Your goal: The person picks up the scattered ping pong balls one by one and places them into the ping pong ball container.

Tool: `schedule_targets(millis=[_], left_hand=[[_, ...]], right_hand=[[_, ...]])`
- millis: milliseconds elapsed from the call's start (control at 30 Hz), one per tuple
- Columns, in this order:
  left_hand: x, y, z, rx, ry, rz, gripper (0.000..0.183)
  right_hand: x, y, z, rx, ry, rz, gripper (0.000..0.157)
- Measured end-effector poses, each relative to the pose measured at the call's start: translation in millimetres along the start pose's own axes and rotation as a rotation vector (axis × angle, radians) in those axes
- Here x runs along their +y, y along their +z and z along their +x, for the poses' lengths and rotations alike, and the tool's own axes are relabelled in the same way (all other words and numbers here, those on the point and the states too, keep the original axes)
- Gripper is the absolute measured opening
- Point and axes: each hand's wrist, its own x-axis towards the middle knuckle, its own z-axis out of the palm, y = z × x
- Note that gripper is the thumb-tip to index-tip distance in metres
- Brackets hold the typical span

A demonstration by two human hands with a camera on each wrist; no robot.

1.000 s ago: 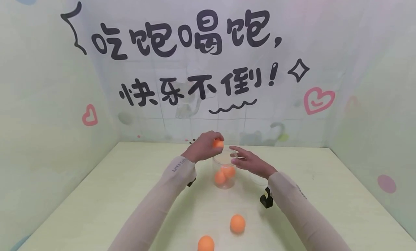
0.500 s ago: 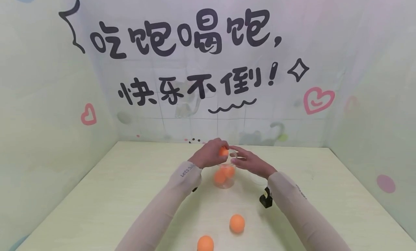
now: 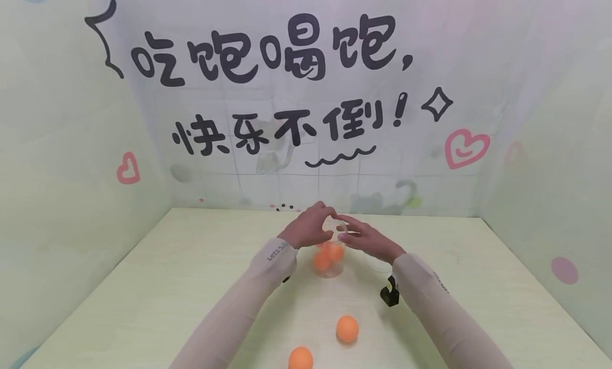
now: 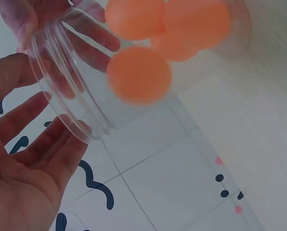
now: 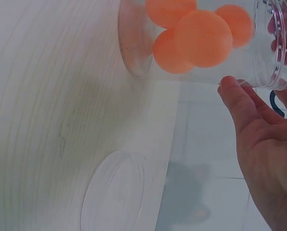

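Grip of the left hand (image 3: pixel 308 228) released, thumb and fingers parted at the mouth of the clear jar (image 3: pixel 330 274); right hand (image 3: pixel 370 241) grasping the jar near its rim. Both forearms (image 3: pixel 234 308) converge forward. Jar upright on table (image 3: pixel 143 289). Four orange balls (image 4: pixel 139 75) inside, below the left fingers. Two loose balls (image 3: pixel 347 329) nearer the person. One clear lid (image 5: pixel 113 192) lying right of the jar.

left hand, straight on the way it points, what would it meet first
The left hand would probably meet the clear jar first, at its rim, though depth there is hard to judge.
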Motion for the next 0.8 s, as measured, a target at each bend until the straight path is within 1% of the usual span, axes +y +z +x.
schedule_targets(millis=[100, 333, 633, 800], left_hand=[[-1.5, 0.8, -0.4, 0.001, -0.002, 0.016, 0.031], [0.6, -1.2, -1.2, -0.022, -0.017, 0.009, 0.031], [0.3, -2.0, -3.8, -0.015, -0.006, 0.005, 0.030], [-0.4, -5.2, -6.4, -0.018, -0.022, 0.007, 0.030]], right_hand=[[-1.1, 0.4, -1.0, -0.006, -0.001, -0.010, 0.055], [-6.2, 0.8, -2.5, -0.006, 0.024, -0.011, 0.056], [-0.1, 1.4, -0.1, -0.004, 0.012, -0.027, 0.056], [0.2, 1.6, -0.2, 0.004, 0.009, -0.042, 0.056]])
